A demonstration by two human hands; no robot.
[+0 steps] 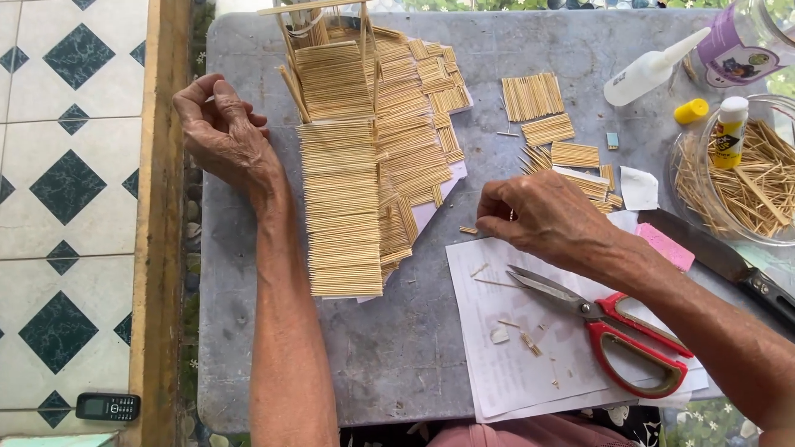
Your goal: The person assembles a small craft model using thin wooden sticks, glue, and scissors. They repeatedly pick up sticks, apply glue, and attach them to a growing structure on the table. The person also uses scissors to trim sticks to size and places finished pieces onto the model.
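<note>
A large model roof panel made of pale toothpicks glued side by side is seen lying on the grey table, just beside the left hand, whose loosely curled fingers are rested at the panel's edge without anything being gripped. The right hand is held pinched, thumb against fingertips; a tiny stick piece may be grasped, but this cannot be told. Beneath that wrist red-handled scissors are laid on white paper sheets. Beyond the right hand small glued toothpick mats are waiting unattached. Much of the panel is judged covered; its lower right corner is left bare
</note>
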